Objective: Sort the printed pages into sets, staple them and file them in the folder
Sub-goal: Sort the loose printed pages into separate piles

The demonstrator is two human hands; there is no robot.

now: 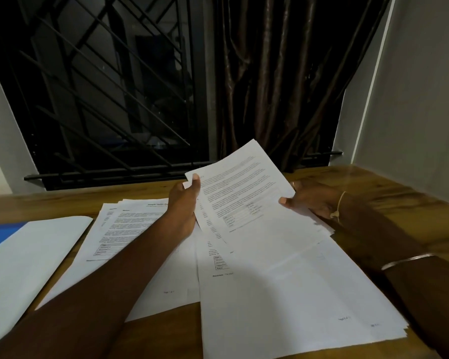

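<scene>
White printed pages (246, 203) tilt up at frame centre: our left hand (184, 203) pinches their upper-left corner, our right hand (311, 200) grips the right edge, forearms stretched over paper stacks (283, 294) below.

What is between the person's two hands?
A sheaf of printed pages, the left hand pinching its left corner and the right hand holding its right edge, in the head view.
</scene>
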